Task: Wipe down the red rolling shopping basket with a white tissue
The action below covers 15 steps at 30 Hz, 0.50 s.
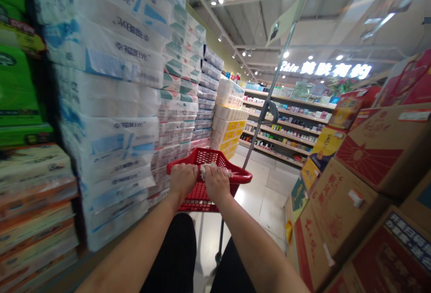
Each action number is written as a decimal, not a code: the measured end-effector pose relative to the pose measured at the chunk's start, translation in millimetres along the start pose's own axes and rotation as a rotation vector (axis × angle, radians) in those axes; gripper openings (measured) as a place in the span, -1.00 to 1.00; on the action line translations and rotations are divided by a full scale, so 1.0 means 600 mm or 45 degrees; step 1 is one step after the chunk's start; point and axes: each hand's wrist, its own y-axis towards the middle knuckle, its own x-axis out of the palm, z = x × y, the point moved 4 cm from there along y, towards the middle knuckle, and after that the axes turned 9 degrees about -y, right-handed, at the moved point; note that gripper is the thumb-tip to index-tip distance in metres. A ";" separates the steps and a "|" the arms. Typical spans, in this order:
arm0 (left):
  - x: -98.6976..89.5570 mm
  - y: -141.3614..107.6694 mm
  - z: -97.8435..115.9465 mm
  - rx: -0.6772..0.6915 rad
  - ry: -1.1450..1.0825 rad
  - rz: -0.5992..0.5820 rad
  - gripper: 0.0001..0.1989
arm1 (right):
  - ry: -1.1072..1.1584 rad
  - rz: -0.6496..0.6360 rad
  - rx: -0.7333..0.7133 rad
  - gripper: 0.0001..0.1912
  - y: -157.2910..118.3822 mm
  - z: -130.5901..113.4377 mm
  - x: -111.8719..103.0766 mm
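Note:
Both arms reach forward to a red plastic shopping cart (198,192) with a perforated basket. My left hand (183,178) is closed round the left part of its handle. To the right of it, my right hand (217,183) is wrapped over the handle too. Something whitish and crumpled (203,172), perhaps tissue or plastic, shows at the right hand's fingers; its kind I cannot make out. A clear wrapper-like piece lies just beyond those fingers. Most of the handle is hidden under my hands.
Tall stacks of wrapped tissue packs (124,59) line the left side. Cardboard boxes (336,203) are piled on the right. A metal sign pole (259,122) leans up from near the cart. Stocked shelves (286,124) stand across the far end of the tiled floor (266,194).

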 end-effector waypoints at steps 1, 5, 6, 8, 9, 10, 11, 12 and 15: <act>0.000 0.000 0.000 0.002 0.003 -0.007 -0.58 | 0.003 0.000 0.012 -0.66 0.000 0.000 0.000; -0.003 -0.001 0.001 -0.004 0.012 -0.012 -0.57 | 0.018 0.088 0.014 -0.59 -0.015 -0.007 0.006; -0.003 -0.001 0.001 -0.006 0.011 -0.010 -0.57 | 0.014 0.131 0.011 -0.56 -0.022 -0.010 0.008; -0.004 -0.002 0.003 -0.004 0.009 -0.010 -0.58 | 0.003 0.220 -0.003 -0.50 -0.037 -0.014 0.012; -0.005 -0.002 0.003 -0.004 0.010 -0.006 -0.58 | -0.001 0.257 -0.012 -0.48 -0.044 -0.016 0.014; -0.005 -0.002 0.004 -0.005 0.011 -0.001 -0.57 | -0.004 0.283 -0.022 -0.47 -0.049 -0.016 0.016; -0.005 -0.002 0.004 -0.005 0.012 0.002 -0.57 | -0.005 0.296 -0.032 -0.47 -0.052 -0.016 0.018; -0.005 -0.002 0.004 -0.004 0.012 0.002 -0.57 | -0.006 0.296 -0.040 -0.46 -0.053 -0.015 0.018; -0.005 -0.002 0.004 -0.005 0.015 -0.001 -0.57 | -0.017 0.246 -0.058 -0.46 -0.048 -0.011 0.018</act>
